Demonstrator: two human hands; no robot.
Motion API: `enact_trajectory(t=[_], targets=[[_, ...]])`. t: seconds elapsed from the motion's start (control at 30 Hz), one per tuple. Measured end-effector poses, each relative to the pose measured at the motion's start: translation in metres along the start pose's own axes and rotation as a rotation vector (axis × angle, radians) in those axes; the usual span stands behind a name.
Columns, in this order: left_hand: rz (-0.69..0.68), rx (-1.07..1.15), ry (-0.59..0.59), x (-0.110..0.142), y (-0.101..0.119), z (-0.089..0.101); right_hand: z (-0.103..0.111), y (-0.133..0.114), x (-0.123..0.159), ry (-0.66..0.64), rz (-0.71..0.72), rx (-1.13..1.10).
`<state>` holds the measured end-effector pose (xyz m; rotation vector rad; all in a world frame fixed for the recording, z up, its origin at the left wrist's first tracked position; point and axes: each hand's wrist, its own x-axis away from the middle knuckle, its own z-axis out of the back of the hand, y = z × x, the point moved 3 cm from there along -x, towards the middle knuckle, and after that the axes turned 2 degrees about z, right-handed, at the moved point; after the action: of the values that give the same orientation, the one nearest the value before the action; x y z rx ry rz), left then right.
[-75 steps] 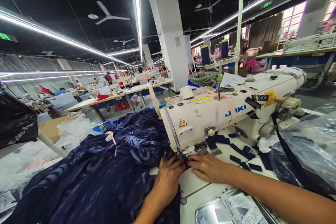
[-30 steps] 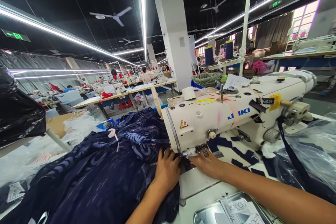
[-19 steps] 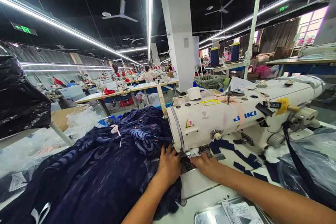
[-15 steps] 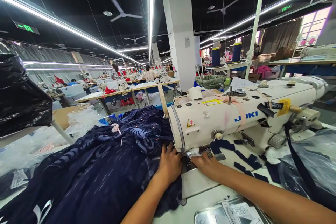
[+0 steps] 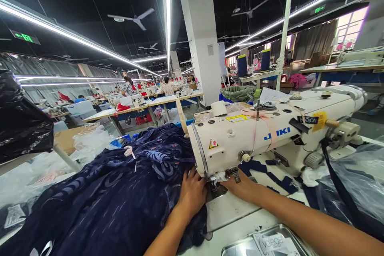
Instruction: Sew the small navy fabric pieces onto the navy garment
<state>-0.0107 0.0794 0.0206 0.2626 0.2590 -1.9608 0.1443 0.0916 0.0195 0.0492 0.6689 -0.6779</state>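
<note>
A white sewing machine (image 5: pixel 222 140) with blue lettering stands before me. Dark navy patterned fabric (image 5: pixel 120 192) is heaped to its left, reaching up to the needle area. My left hand (image 5: pixel 192 192) lies on this fabric just left of the machine's head, its fingers forward and a little apart; the tips are partly hidden. Right of the needle plate (image 5: pixel 216 192), my right hand (image 5: pixel 241 187) reaches in under the head. Its visible fingers are pressed together toward the presser foot (image 5: pixel 214 184), and whatever lies between them is hidden.
Navy fabric scraps (image 5: pixel 279 178) lie on the bed behind my right arm. A metal tray (image 5: pixel 240 246) with printed labels (image 5: pixel 271 242) sits at the front edge. Clear plastic bags (image 5: pixel 360 176) lie at right. A black plastic bag (image 5: pixel 24 116) hangs at left. People work farther back.
The whole view has shifted slightly. My right hand has slid a little back and away from the needle, baring more of the needle plate. My left hand remains on the fabric.
</note>
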Motion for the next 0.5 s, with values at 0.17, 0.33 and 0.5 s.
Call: enact_trajectory(t=[0.17,0.33,0.5], targets=[[0.095,0.076,-0.009,0.016,0.013,0.010,-0.008,0.003,0.001,-0.095,0.037,-0.070],[-0.123,0.131,0.025,0.078,0.031,0.026,-0.036,0.025,0.027,-0.098,0.054,-0.138],[-0.254,0.067,0.420,0.142,0.012,0.070,-0.070,0.052,0.041,-0.066,0.099,-0.126]])
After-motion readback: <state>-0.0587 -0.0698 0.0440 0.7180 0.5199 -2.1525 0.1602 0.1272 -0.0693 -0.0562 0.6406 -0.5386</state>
